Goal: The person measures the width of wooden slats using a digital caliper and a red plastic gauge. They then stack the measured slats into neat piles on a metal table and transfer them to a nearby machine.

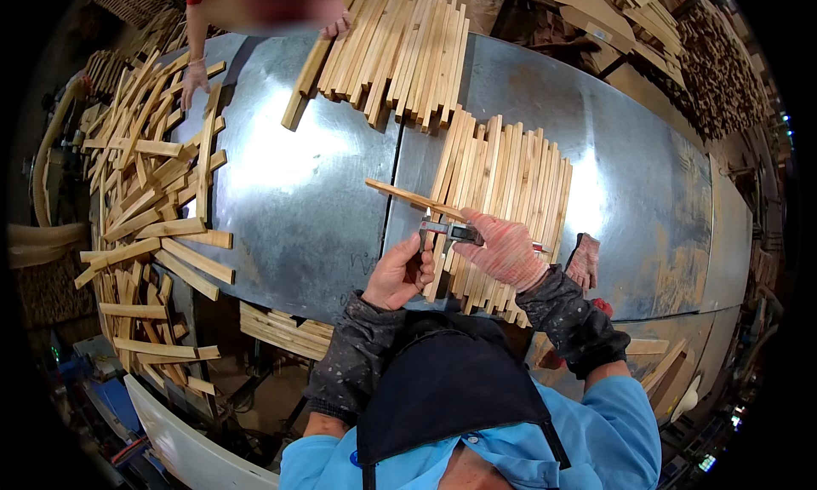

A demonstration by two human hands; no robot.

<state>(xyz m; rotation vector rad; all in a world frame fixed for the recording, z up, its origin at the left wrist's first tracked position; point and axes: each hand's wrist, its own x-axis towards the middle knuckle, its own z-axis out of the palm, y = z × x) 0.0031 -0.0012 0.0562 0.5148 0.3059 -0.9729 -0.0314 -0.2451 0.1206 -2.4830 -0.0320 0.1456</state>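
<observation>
My bare left hand (pixel 398 272) is closed on the jaw end of a digital caliper (pixel 462 233). My right hand (pixel 508 253), in a pale red-stained glove, is closed round the caliper's slider and display. A thin wooden strip (pixel 400 192) lies across the caliper's jaws, its right end by my right fingers; whether those fingers also grip it, I cannot tell. Under my hands, a row of wooden strips (pixel 500 171) lies side by side on the metal table (pixel 289 192). An empty knit glove (pixel 584 260) rests right of that row.
Across the table, a person's gloved hand (pixel 195 83) is near a jumbled heap of wooden pieces (pixel 140 192); their other hand (pixel 338 25) touches a second row of strips (pixel 400 51). Cardboard (pixel 587 13) and stacked wood (pixel 719 73) stand at the far right.
</observation>
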